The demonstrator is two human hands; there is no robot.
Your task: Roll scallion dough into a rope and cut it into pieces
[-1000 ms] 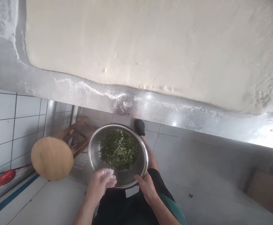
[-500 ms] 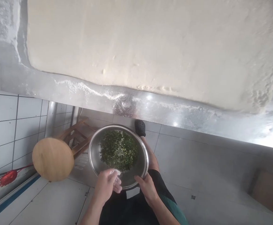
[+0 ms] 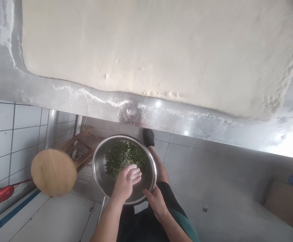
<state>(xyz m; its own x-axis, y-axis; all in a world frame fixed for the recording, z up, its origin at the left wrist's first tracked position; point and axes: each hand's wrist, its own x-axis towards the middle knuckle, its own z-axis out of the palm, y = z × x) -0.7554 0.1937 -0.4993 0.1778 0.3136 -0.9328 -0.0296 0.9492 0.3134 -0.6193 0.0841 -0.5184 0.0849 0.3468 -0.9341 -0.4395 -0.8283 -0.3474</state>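
A wide steel bowl sits low in front of my body, holding chopped green herbs or leaves with pale bits among them. My left hand hovers over the near part of the bowl, fingers stretched out loosely with white powder on their tips; no object shows in it. My right hand grips the bowl's near right rim, thumb on top and fingers hidden beneath. Above the bowl, a large flat sheet of pale dough covers most of a metal table dusted with flour.
A round wooden stool seat is at the left, with a wooden frame behind it. A red object lies by the tiled wall. A cardboard box stands on the floor at right. My shoe is beside the bowl.
My left hand has moved from the bowl's near rim to the right and over the greens, its fingers straightening. My right hand keeps its grip on the rim.
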